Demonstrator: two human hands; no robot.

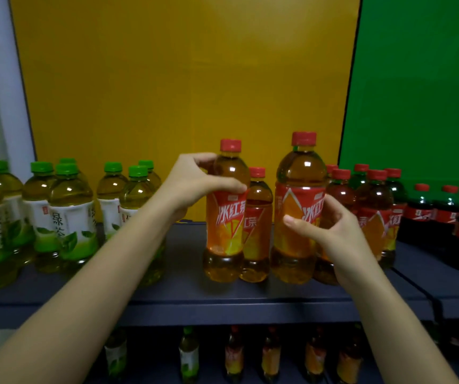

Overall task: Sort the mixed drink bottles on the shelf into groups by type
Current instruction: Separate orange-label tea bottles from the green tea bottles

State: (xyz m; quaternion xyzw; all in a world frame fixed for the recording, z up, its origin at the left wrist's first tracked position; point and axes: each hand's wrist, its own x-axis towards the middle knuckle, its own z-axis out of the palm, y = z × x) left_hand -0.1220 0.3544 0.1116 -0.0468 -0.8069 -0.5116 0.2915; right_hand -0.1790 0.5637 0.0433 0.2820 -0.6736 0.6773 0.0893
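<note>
The left hand (195,184) grips the shoulder of the first iced tea bottle (224,217). It is clear plastic with a red cap, amber liquid and an orange-red label reading 冰红茶. The right hand (330,234) curls round the second iced tea bottle (296,217), which has the same label, with the thumb across the front. Both bottles are on the dark shelf (184,273).

Between the hands, just behind, stands a third iced tea bottle (256,217). Left of the left hand are green tea bottles (70,212) with green caps and white labels reading 绿茶. Right of the right hand, farther back, are three cola bottles (444,214) with dark liquid and red labels.
</note>
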